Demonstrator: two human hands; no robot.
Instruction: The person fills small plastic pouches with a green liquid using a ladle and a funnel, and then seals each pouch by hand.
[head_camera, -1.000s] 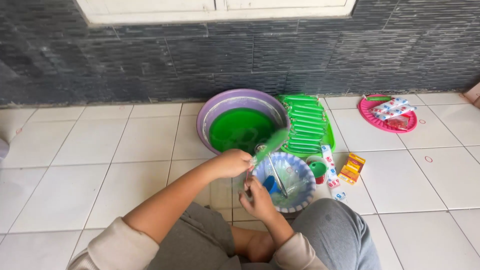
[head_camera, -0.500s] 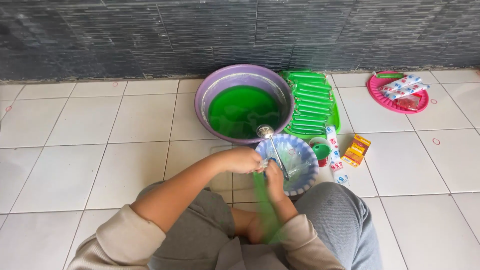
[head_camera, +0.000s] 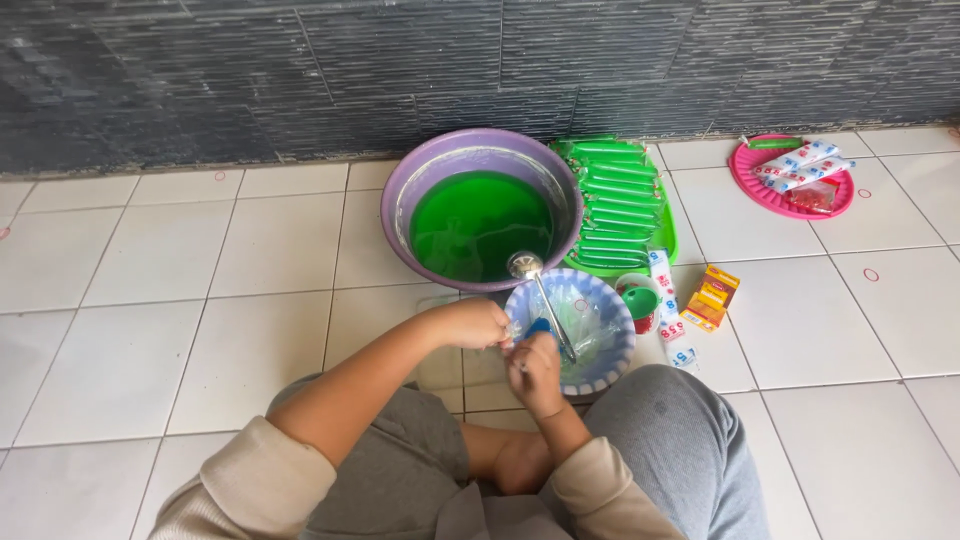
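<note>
I sit on the floor with my hands together at the near rim of a blue and white bowl (head_camera: 612, 368). My left hand (head_camera: 470, 322) and my right hand (head_camera: 537, 370) both pinch a thin bit of clear plastic between them. The green tube seen earlier is hidden now. A metal ladle (head_camera: 545, 305) lies across the bowl, its cup toward a purple basin (head_camera: 398, 205) of green liquid. Clear plastic and something blue lie inside the bowl.
A green tray (head_camera: 672, 243) with several filled green tubes (head_camera: 612, 195) stands right of the basin. A small cup (head_camera: 638, 300), white packets (head_camera: 662, 300) and a yellow box (head_camera: 712, 295) lie beside the bowl. A pink tray (head_camera: 745, 185) sits far right. A dark wall runs behind.
My left hand swung a filled green tube from above the bowl down toward my lap. The tube is out of sight now, and both hands have closed together at the bowl's rim.
</note>
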